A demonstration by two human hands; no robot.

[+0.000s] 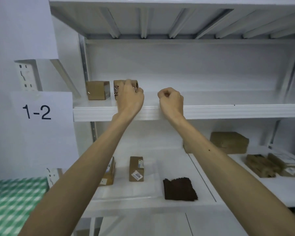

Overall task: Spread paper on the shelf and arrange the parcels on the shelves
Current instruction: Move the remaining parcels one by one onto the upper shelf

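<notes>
Both forearms were stretched up to the upper shelf (211, 110). Left hand (130, 97) was wrapped round a patterned box (117, 90), probably being lined up beside the plain box (97, 90); right hand (171, 99) was curled shut on nothing visible. Paper was apparently laid already.

Left of centre: left hand (130, 96) wrapped around small patterned brown cardboard parcel (117, 89) on white metal shelf (228, 110), just beside plain brown cardboard box (97, 90). Right hand (171, 99) curled into loose fist at centre, near shelf edge.
</notes>
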